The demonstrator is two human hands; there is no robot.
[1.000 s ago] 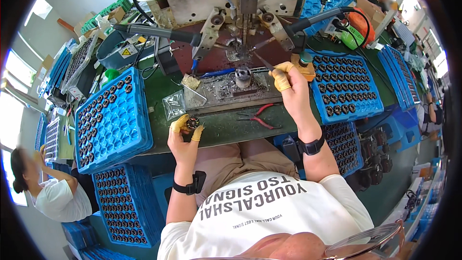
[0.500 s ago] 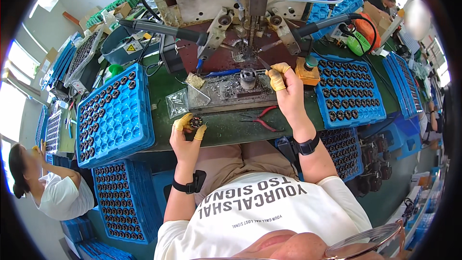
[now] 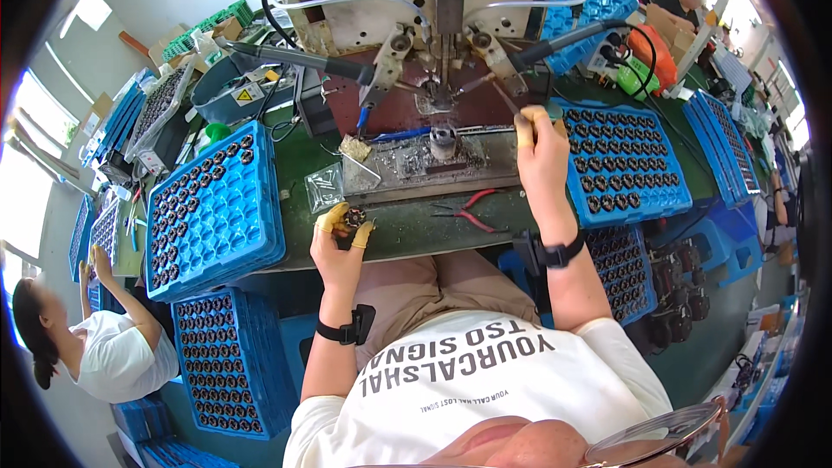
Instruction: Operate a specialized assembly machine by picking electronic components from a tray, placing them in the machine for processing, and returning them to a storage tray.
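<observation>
My left hand (image 3: pixel 338 245), with yellow finger cots, is closed on a small round motor core (image 3: pixel 354 217), dark with a coppery face, over the bench's front edge. My right hand (image 3: pixel 544 156), also in finger cots, is raised at the right end of the metal base plate. It grips a thin dark pointed tool that looks like tweezers (image 3: pixel 507 100), tip up toward the machine. Between the hands, a metal post fixture (image 3: pixel 444 144) stands on the base plate (image 3: pixel 386 175). Whether anything sits in the tool's tip is too small to tell.
Two soldering irons (image 3: pixel 334 65) (image 3: pixel 555 48) angle in on brackets below the machine head (image 3: pixel 446 4). Red-handled pliers (image 3: pixel 475 211) and a clear plastic bag (image 3: pixel 325 188) lie on the green bench. Blue trays of cores (image 3: pixel 230 234) (image 3: pixel 667 195) stand both sides. A co-worker (image 3: pixel 121 347) sits left.
My right hand has moved right with the pointed tool, away from the post fixture, and its tip has swung upward. My left hand stays nearly still with the motor core. The view has shifted slightly.
</observation>
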